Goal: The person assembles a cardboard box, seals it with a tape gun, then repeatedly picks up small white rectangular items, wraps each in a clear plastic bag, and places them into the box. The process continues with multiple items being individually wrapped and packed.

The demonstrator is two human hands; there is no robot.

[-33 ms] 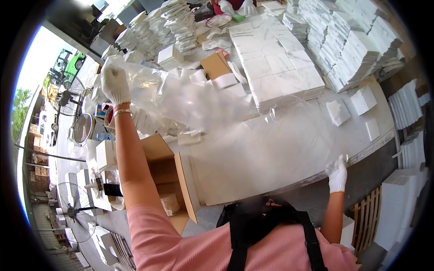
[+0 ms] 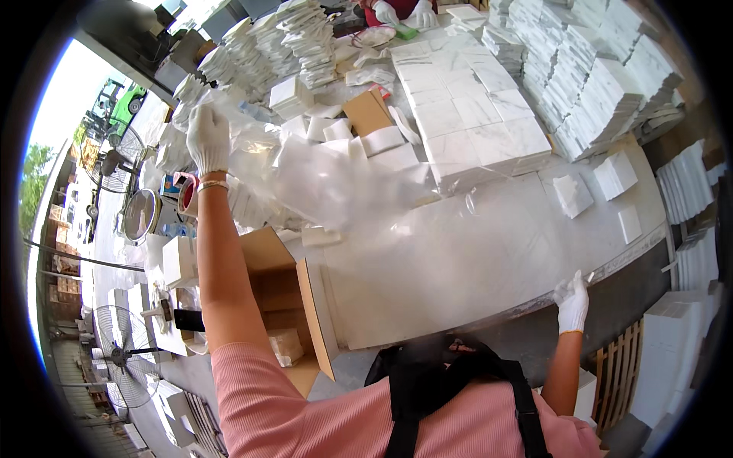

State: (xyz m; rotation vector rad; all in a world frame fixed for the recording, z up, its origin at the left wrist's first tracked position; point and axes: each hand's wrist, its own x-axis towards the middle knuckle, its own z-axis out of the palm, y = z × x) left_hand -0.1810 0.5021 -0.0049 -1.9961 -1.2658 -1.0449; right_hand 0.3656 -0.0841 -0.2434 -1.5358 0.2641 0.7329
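A clear plastic sheet (image 2: 317, 179), partly blurred, stretches across the work table (image 2: 366, 305). At the upper left, my left hand (image 2: 208, 139) is raised in a white knit glove, its fingers closed on one end of the sheet. My right hand (image 2: 572, 304), gloved the same way, is at the table's front right edge with its fingers pinched; the transparent film runs toward them, though its edge there is faint. Beneath my left arm stands an open cardboard box (image 2: 304, 320), with something wrapped in clear plastic (image 2: 285, 346) inside.
White marble tiles (image 2: 466, 107) lie in a block on the far table, with tall tile stacks (image 2: 580, 76) behind at right. Loose tile pieces (image 2: 571, 195) sit at the right. Another person's gloved hands (image 2: 405, 14) show at the top. A fan (image 2: 120, 355) stands left.
My left hand has shifted very slightly right, and the plastic sheet's folds have moved a little. My right hand stays at the table edge.
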